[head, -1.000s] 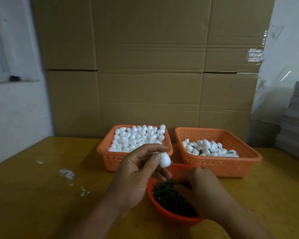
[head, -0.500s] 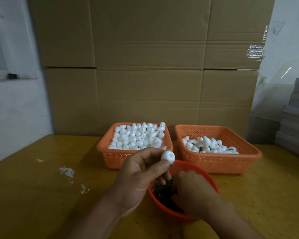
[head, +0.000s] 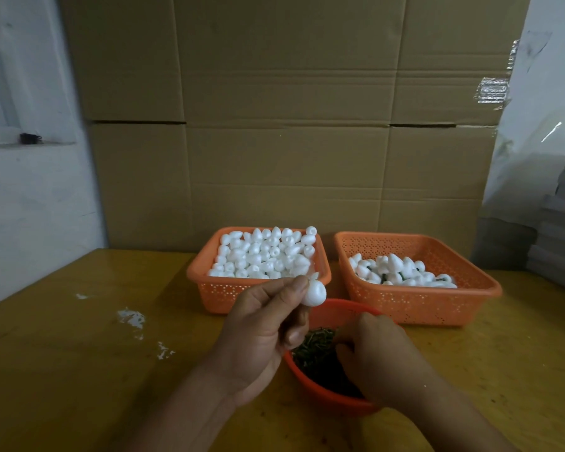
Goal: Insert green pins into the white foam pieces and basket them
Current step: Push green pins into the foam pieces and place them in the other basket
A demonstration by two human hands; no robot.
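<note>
Fingers of the left hand [head: 261, 334] pinch one white foam piece [head: 313, 293] above the near orange bowl [head: 327, 394]. The right hand [head: 377, 360] dips into that bowl's green pins [head: 313, 349]; its fingers are hidden, so its grip cannot be told. Farther off on the desk [head: 79, 370], the left basket [head: 222, 288] brims with foam pieces, and the right basket [head: 437, 305] holds pinned ones.
</note>
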